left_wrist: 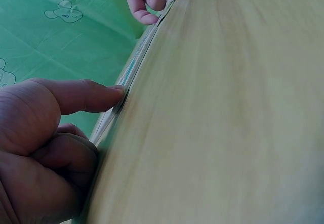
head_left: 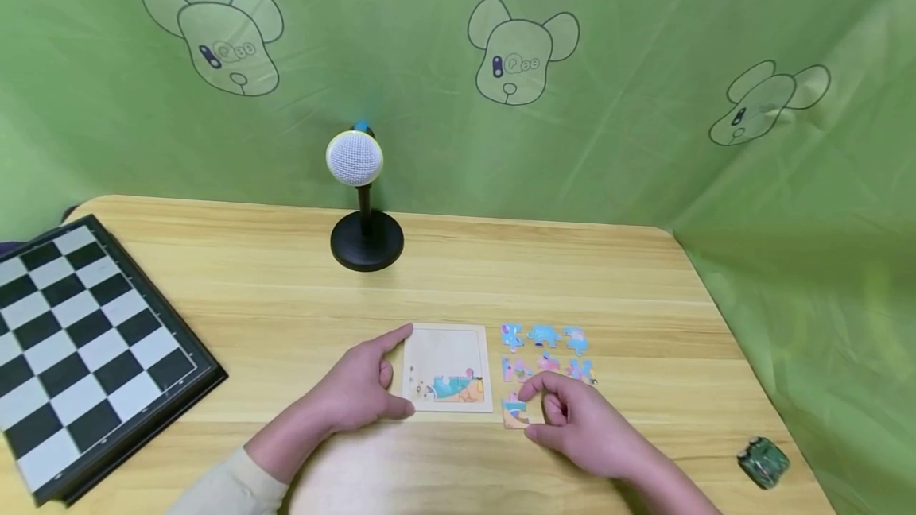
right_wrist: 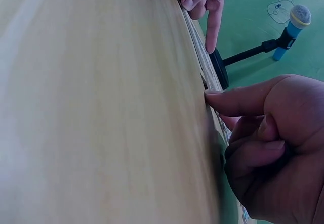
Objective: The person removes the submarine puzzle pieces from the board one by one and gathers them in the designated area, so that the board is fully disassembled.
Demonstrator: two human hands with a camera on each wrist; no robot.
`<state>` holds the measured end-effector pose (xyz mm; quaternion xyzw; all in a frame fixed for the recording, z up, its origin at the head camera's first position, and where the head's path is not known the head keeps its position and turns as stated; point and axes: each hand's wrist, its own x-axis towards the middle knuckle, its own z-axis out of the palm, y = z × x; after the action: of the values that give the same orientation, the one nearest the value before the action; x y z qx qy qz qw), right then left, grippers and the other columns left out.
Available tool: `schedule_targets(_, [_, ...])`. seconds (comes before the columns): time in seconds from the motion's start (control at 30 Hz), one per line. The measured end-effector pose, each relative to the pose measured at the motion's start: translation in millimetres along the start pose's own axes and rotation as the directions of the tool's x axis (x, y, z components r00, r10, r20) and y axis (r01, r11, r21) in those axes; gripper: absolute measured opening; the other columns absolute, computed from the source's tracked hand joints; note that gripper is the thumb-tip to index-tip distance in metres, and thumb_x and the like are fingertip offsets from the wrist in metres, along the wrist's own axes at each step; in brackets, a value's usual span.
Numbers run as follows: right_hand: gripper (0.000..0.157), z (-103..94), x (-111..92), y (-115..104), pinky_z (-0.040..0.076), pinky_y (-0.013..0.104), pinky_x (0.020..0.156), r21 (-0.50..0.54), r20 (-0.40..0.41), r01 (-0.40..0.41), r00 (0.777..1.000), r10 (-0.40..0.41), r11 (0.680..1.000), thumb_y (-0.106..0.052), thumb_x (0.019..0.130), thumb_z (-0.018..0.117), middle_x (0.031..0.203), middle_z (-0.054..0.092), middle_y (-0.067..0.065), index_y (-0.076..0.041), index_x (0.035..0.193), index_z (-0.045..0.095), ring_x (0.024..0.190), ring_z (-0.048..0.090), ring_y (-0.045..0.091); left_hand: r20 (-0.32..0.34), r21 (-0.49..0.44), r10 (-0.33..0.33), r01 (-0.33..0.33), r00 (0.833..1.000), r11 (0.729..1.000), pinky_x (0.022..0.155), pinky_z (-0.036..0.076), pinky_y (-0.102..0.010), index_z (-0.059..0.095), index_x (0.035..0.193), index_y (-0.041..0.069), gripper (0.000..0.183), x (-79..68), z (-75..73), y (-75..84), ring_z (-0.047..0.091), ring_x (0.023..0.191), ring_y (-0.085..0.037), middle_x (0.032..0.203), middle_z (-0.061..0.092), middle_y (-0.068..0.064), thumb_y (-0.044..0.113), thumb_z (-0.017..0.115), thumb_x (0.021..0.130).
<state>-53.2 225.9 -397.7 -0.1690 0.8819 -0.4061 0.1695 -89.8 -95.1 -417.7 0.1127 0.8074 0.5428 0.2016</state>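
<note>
My left hand lies at the left side of a square puzzle tray. Its straight index finger touches the upper left corner, its thumb the lower left corner. Joined beach-scene pieces fill part of the tray's lower edge. Right of the tray, my right hand pinches a puzzle piece between index finger and thumb on the table. Above it lie loose puzzle pieces in rows. In the right wrist view, the right thumb meets the table edge-on; the pinched piece is hard to see there.
A microphone stands upright on a round black base behind the tray. The checkered board occupies the table's left side. A small dark green object lies near the right edge. Green cloth hangs behind the wooden table.
</note>
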Motion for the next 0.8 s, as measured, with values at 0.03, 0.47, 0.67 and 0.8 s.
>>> schedule_targets(0.03, [0.032,-0.2,0,0,0.047,0.029,0.089,0.001,-0.003,0.003,1.000,-0.003,1.000,-0.012,0.085,0.080,0.063,0.033,-0.012,-0.010,0.111,0.062,0.055,0.034,0.001,0.000,-0.001,0.000,0.000,1.000,1.000,0.050,0.031,-0.025,0.035,0.155,0.006,0.104,0.1,0.1,-0.1,0.029,0.046,-0.012,0.056,0.034,0.003,-0.002,0.087,0.066])
schedule_targets(0.47, [0.033,13.9,33,-20,0.049,0.031,0.090,-0.006,-0.011,0.051,0.999,-0.051,0.999,-0.014,0.084,0.080,0.059,0.035,-0.011,-0.014,0.113,0.065,0.052,0.032,0.002,-0.007,-0.015,0.001,-0.001,1.000,1.000,0.049,0.033,-0.025,0.034,0.155,0.006,0.105,-0.2,0.8,-0.7,0.031,0.046,-0.012,0.056,0.035,0.003,-0.004,0.087,0.065])
schedule_targets(0.67, [0.029,25.7,54,-33,0.048,0.028,0.067,-0.037,0.053,0.067,0.996,-0.065,0.997,-0.011,0.086,0.078,0.059,0.039,-0.010,-0.011,0.111,0.064,0.052,0.035,0.004,-0.008,-0.028,-0.005,0.005,1.000,1.000,0.047,0.032,-0.025,0.035,0.155,0.006,0.105,0.1,0.8,-1.0,0.032,0.046,-0.012,0.056,0.035,0.003,-0.004,0.088,0.065])
schedule_targets(0.8, [0.026,29.9,63,-37,0.046,0.027,0.063,-0.040,0.088,0.072,0.994,-0.068,0.997,-0.008,0.086,0.076,0.060,0.040,-0.010,-0.010,0.110,0.064,0.052,0.037,0.005,-0.002,-0.033,0.001,-0.001,1.000,0.999,0.046,0.031,-0.024,0.035,0.155,0.006,0.105,0.7,0.9,-1.2,0.033,0.045,-0.012,0.055,0.036,0.003,-0.003,0.088,0.065])
